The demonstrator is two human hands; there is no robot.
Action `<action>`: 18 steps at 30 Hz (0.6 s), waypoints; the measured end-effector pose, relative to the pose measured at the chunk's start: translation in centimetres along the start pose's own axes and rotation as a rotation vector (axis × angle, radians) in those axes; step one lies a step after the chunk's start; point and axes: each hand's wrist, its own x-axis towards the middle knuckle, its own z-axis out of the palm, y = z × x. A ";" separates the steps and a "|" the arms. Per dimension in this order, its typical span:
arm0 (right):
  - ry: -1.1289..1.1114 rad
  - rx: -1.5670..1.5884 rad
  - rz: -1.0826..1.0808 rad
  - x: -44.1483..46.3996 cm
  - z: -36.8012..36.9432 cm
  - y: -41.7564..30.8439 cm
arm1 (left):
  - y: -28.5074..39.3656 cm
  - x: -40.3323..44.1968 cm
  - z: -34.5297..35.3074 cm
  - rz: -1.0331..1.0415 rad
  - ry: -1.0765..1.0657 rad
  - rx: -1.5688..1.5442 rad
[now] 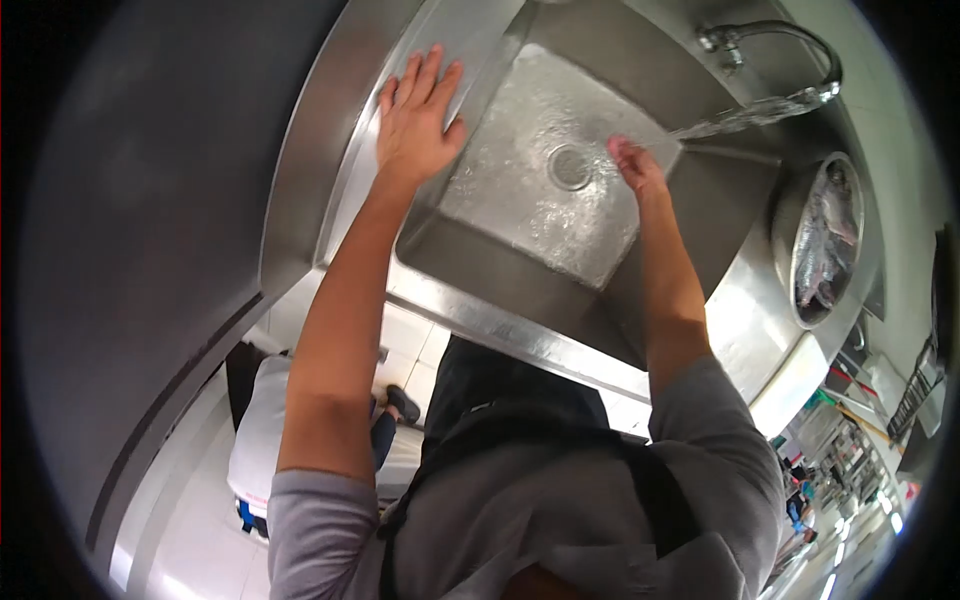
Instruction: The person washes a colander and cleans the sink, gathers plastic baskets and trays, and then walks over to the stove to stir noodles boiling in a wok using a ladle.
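Note:
My left hand (pixel 415 125) lies flat with fingers spread on the steel ledge (pixel 465 40) left of the sink, holding nothing. Over the right side of the steel sink (pixel 690 220), my right hand (pixel 637 168) is held low beside the running water (pixel 740 118). Its fingers look loosely bent and slightly apart, with nothing seen in them. A curved faucet (pixel 825 65) pours the stream toward the basin. Thin water spreads over the sink's bottom around the round drain (pixel 571 167).
An oval metal bowl (pixel 785 230) holding several fish (pixel 828 235) stands on the counter at right. Near it is a white board (pixel 790 385). A dark panel (pixel 170 190) rises at left. Another person (pixel 262 430) in white is behind me at lower left.

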 end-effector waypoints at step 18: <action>-0.222 -0.311 -0.083 -12.0 9.3 -13.5 | 0.6 0.1 -0.7 0.001 -0.003 0.009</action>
